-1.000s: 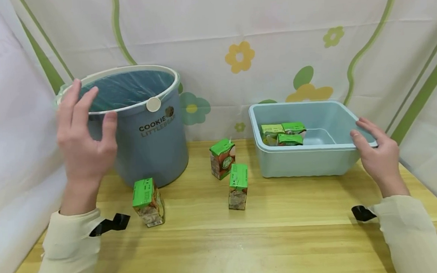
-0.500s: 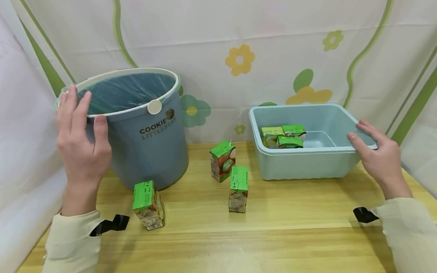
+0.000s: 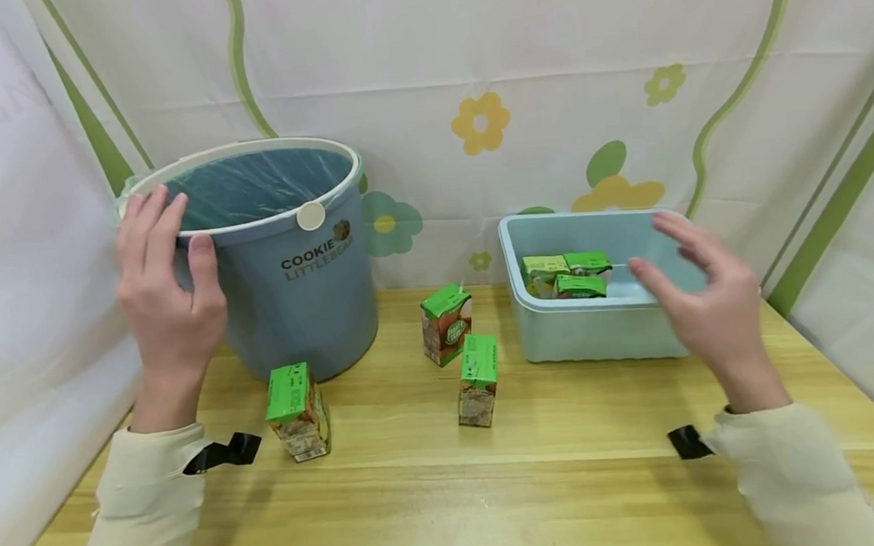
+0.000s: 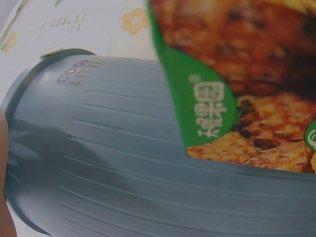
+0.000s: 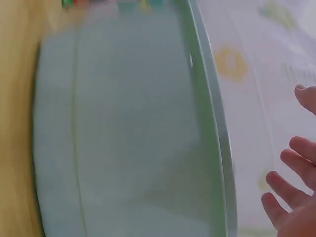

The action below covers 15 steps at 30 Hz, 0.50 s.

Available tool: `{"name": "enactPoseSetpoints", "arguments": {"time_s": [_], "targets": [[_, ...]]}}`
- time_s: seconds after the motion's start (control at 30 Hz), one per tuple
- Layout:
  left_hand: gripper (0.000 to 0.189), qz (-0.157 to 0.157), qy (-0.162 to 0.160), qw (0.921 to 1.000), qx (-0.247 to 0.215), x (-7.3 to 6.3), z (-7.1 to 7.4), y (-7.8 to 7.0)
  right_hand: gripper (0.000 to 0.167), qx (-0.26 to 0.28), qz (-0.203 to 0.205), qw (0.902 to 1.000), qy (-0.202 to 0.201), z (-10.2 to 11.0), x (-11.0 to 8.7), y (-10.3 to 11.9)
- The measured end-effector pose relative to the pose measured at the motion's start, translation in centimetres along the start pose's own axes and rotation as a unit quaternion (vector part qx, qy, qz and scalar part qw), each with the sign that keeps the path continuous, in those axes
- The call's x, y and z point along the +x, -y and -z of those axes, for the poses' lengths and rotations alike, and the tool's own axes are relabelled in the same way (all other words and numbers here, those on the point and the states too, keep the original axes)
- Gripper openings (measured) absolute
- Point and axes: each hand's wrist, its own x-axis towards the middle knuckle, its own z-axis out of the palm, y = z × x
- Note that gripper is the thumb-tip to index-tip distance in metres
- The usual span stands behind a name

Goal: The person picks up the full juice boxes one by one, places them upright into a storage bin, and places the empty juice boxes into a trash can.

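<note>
My left hand (image 3: 171, 293) is at the near left rim of a blue bucket (image 3: 304, 306) lettered COOKIE LITTLEBEAR, its fingers extended and overlapping the rim. A bag lining (image 3: 259, 184) shows inside the bucket. Just in front stands a drink carton (image 3: 299, 415) with a green top; its printed side fills a corner of the left wrist view. Two similar cartons, a rear one (image 3: 447, 322) and a front one (image 3: 477, 379), stand mid-table. My right hand (image 3: 717, 306), fingers spread and holding nothing, is over the right end of a light blue plastic bin (image 3: 598, 330).
Several green-topped cartons (image 3: 580, 286) lie in the left part of the bin. A flower-patterned cloth (image 3: 431, 48) hangs behind the wooden table (image 3: 451, 506), and white cloth (image 3: 22, 248) closes off the left side.
My right hand has let go of the bin's right rim and moved left over it. My left hand has lowered slightly at the bucket rim. The cartons stay in place.
</note>
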Motion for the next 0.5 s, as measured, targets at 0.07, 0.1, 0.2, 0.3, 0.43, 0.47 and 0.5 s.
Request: {"name": "enactPoseSetpoints", "arguments": {"time_s": [0.07,0.1,0.2,0.3,0.43,0.47,0.5], "targets": [[0.052,0.0,-0.002,1.0,0.001,0.0,0.0,0.2,0.058,0.022,0.044,0.9985,0.025,-1.6,-0.7,1.4],[0.052,0.0,-0.002,1.0,0.001,0.0,0.1,0.3,0.059,0.031,0.063,0.9969,0.037,-2.3,-1.0,2.0],[0.051,0.001,-0.001,1.0,0.003,0.0,0.1,0.3,0.062,0.08,0.095,0.9894,0.076,-4.1,-2.3,3.6],[0.051,0.001,0.0,1.0,0.005,0.0,0.0,0.2,0.063,0.129,0.092,0.9806,0.116,-5.3,-3.4,4.7],[0.051,-0.001,-0.007,1.0,0.005,0.0,-0.1,0.3,0.066,0.147,0.092,0.9728,0.153,-6.4,-4.4,5.6],[0.052,-0.001,-0.009,0.9999,0.005,0.0,-0.1,0.3,0.066,0.147,0.094,0.9714,0.161,-6.6,-4.6,5.7],[0.052,-0.002,-0.011,0.9999,0.005,0.0,-0.2,0.3,0.066,0.147,0.094,0.9704,0.167,-6.8,-4.8,5.8]]}}
